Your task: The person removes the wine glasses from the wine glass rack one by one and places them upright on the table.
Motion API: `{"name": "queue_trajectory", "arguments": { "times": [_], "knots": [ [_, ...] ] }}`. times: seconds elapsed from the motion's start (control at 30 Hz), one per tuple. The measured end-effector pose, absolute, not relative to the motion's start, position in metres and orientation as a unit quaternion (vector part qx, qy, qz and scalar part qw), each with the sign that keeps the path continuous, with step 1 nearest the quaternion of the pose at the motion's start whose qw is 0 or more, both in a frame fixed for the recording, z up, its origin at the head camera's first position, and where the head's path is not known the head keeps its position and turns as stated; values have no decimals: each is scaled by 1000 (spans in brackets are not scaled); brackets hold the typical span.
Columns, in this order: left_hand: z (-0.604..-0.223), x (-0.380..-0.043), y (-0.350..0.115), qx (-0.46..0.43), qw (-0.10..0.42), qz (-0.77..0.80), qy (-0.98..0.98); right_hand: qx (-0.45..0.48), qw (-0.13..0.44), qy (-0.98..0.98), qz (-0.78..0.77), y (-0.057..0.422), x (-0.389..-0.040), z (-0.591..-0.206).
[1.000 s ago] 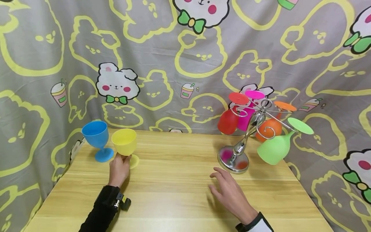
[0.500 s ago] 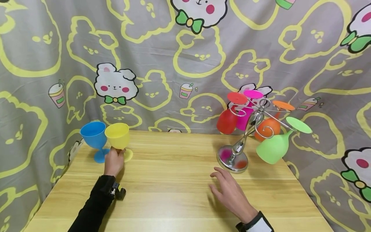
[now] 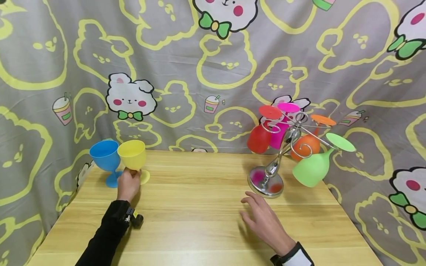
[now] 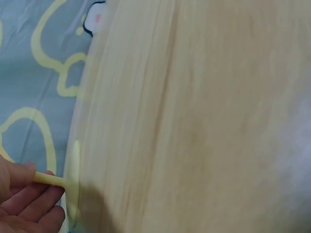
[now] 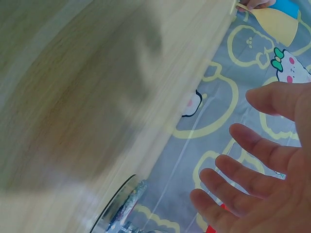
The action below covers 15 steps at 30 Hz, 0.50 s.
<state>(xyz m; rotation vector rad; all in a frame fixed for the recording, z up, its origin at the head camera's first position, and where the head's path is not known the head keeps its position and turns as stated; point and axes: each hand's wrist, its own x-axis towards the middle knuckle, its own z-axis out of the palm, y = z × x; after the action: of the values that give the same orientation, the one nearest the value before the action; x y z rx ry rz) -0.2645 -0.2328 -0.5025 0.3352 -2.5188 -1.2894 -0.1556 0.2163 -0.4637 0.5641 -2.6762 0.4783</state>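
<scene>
In the head view, my left hand pinches the stem of an upright yellow goblet at the table's back left. The left wrist view shows thumb and fingers on that stem, with the round foot at the tabletop. Just left of it stands a blue goblet, its stem partly behind my hand. My right hand is held over the table with fingers apart and nothing in them. Nearest to it is the round chrome base of a goblet rack.
Upside down on the rack hang a red goblet, a magenta goblet, an orange goblet and a green goblet. A patterned grey curtain encloses the wooden table at the back and sides.
My left hand has carried the yellow goblet left and slightly back, close beside the blue one. It moves little in the last half second. My right hand stays in place.
</scene>
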Motion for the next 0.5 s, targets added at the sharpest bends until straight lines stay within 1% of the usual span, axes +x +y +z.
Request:
{"name": "queue_trajectory", "arguments": {
  "times": [0.23, 0.37, 0.5],
  "knots": [
    [-497, -243, -234, 130, 91, -489, -858, 202, 186, -947, 165, 215, -159, -462],
    [-490, -223, -227, 140, 62, -465, -872, 207, 199, -944, 165, 214, -162, -461],
    [-483, -203, -213, 121, 27, -447, -886, 216, 209, -939, 168, 212, -164, -459]
  ]
}}
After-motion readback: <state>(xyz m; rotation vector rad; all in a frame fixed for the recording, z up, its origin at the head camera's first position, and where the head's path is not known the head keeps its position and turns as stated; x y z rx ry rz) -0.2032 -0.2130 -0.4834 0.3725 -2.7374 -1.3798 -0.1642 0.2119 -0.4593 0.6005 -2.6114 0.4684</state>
